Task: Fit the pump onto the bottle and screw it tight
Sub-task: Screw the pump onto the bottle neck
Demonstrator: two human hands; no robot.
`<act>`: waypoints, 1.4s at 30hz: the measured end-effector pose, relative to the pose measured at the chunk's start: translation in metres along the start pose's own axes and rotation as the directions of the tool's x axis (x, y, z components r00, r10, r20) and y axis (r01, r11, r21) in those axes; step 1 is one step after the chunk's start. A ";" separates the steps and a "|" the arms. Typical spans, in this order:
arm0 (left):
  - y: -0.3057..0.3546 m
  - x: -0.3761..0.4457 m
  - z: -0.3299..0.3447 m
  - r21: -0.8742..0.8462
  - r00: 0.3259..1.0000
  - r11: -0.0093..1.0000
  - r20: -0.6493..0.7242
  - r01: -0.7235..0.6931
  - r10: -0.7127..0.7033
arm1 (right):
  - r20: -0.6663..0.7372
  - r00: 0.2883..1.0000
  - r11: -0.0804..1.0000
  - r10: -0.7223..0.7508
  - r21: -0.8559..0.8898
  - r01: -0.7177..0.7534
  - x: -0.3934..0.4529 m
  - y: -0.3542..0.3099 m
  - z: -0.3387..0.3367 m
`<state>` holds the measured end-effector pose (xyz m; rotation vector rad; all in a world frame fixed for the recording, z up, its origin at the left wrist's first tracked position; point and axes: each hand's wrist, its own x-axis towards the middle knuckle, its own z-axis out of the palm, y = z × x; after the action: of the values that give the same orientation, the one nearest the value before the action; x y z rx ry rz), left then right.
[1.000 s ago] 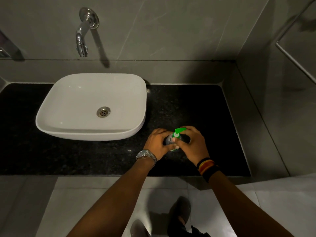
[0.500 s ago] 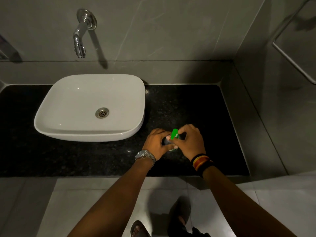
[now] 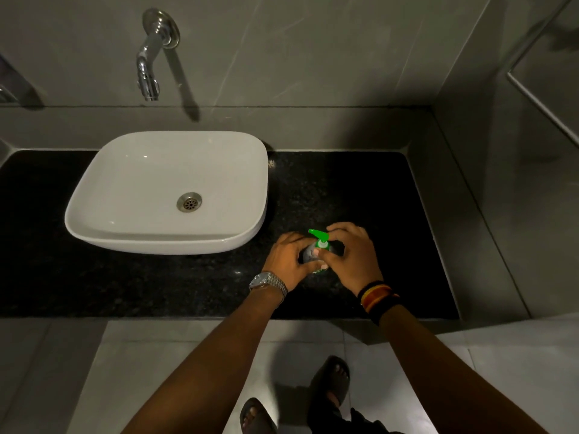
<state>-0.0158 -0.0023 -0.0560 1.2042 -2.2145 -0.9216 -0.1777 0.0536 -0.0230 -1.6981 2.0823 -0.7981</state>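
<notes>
A small bottle (image 3: 310, 253) stands on the black granite counter (image 3: 360, 189), just right of the basin. A green pump (image 3: 319, 237) sits on top of it, its nozzle pointing up and to the left. My left hand (image 3: 289, 258) wraps around the bottle's body from the left. My right hand (image 3: 351, 255) grips the pump's collar from the right, fingers curled over it. Most of the bottle is hidden between the two hands.
A white countertop basin (image 3: 169, 192) stands to the left under a chrome wall tap (image 3: 150, 57). Grey walls close in the back and the right side. The counter's front edge runs just below my wrists. My sandalled feet (image 3: 329, 380) stand on the pale floor tiles.
The green nozzle has swung round from pointing right, through upright, to pointing up-left, as my right hand turns the pump. My left hand has kept its hold on the bottle.
</notes>
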 end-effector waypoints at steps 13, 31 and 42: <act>0.000 -0.001 0.001 0.010 1.000 1.000 0.000 0.018 -0.018 | -0.064 0.990 0.990 0.126 -0.058 -0.130 0.002 -0.011 -0.002; 0.002 0.001 0.003 0.033 0.999 0.999 -0.013 0.039 -0.039 | 0.033 0.999 0.985 0.034 0.166 -0.039 0.002 0.008 -0.005; 0.006 0.000 0.002 0.030 0.999 0.999 -0.005 0.035 -0.035 | 0.098 0.995 0.981 0.009 0.190 -0.028 0.006 0.009 -0.010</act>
<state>-0.0201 0.0000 -0.0529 1.2612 -2.2181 -0.9009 -0.1920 0.0510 -0.0197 -1.5807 1.8891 -0.8618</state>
